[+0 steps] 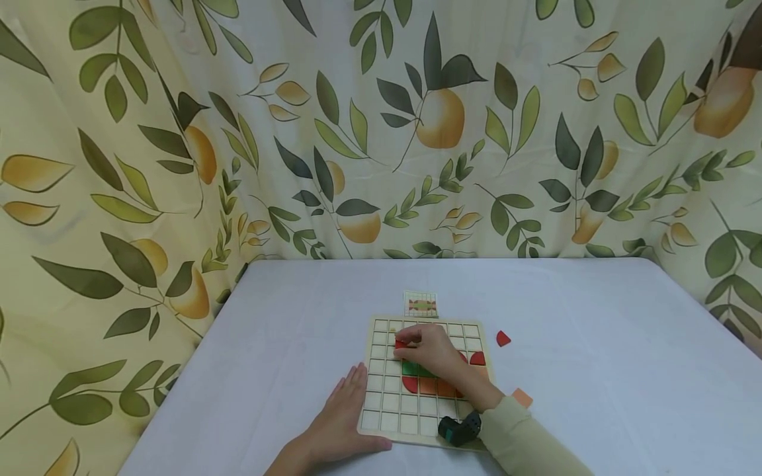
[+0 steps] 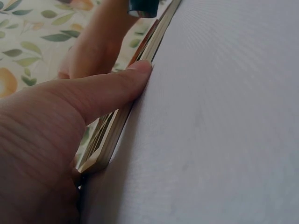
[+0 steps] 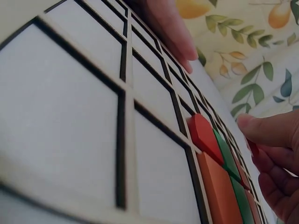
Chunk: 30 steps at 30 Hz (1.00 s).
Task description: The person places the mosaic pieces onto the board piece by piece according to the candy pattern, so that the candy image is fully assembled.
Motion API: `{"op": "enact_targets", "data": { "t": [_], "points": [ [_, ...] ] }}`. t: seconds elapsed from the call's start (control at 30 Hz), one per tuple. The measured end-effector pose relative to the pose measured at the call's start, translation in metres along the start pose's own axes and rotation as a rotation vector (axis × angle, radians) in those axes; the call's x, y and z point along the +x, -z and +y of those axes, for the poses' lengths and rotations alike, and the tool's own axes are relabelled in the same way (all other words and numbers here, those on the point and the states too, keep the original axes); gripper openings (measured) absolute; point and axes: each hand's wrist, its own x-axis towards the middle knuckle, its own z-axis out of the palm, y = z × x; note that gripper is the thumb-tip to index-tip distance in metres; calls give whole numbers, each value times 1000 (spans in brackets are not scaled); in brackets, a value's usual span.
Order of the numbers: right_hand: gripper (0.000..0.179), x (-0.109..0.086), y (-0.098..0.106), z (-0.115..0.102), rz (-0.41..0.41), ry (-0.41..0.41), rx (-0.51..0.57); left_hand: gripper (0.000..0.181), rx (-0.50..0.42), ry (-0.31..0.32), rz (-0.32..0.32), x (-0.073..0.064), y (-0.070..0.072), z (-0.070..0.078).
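Observation:
A light wooden grid board (image 1: 389,401) lies on the table. My left hand (image 1: 333,423) touches its near left corner, fingers straight along the left side. The left thumb (image 2: 117,88) lies against the board's front edge in the left wrist view. Between thumb and fingers, my right hand (image 1: 437,350) pinches a small red piece (image 1: 400,344) over the upper left of the coloured pieces. In the grid sit green pieces (image 1: 411,369), orange squares (image 1: 427,386) and a rounded red piece (image 3: 204,135). The right hand and forearm hide part of the pattern.
A small pattern card (image 1: 421,304) lies just beyond the board. To the right are a loose red piece (image 1: 503,338) and an orange square (image 1: 522,397). A dark device (image 1: 460,430) is at the right wrist. A patterned curtain (image 1: 369,132) hangs behind the white table (image 1: 595,344).

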Motion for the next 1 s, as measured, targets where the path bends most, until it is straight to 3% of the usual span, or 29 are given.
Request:
{"op": "enact_targets", "data": {
  "t": [0.43,1.0],
  "points": [
    [26,5,-11,1,-22,111,-51,120,10,-11,0,1,-1,0],
    [26,5,-16,6,-8,66,-55,120,16,-5,1,1,-1,0]
  ]
}}
